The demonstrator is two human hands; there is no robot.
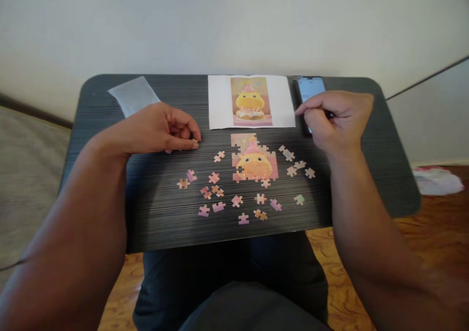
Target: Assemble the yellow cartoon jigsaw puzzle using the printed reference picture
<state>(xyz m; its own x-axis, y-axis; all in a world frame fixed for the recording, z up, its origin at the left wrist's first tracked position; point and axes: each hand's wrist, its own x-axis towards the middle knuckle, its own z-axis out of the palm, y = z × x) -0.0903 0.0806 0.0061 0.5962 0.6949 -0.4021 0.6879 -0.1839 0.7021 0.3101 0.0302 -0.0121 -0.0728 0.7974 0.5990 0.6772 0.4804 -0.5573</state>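
Note:
My left hand (164,129) is closed left of the puzzle, thumb and forefinger pinching a small yellowish puzzle piece (195,140), mostly hidden. My right hand (335,118) hovers over the phone's lower part, fingers curled and forefinger tip near the paper's right edge; whatever it holds, if anything, is hidden. Between the hands lies a partly joined jigsaw puzzle (254,162) of a yellow animal in a pink party hat. Loose puzzle pieces are scattered around it, among them a green-tinged piece (299,200), a pink piece (244,218) and a brown piece (182,183).
Above the puzzle lies a white sheet (222,101) with a printed reference picture (251,101). A phone (311,86) with a lit screen is right of it. A translucent plastic sleeve (136,94) lies at the table's back left. The dark table (161,233) meets a pale wall.

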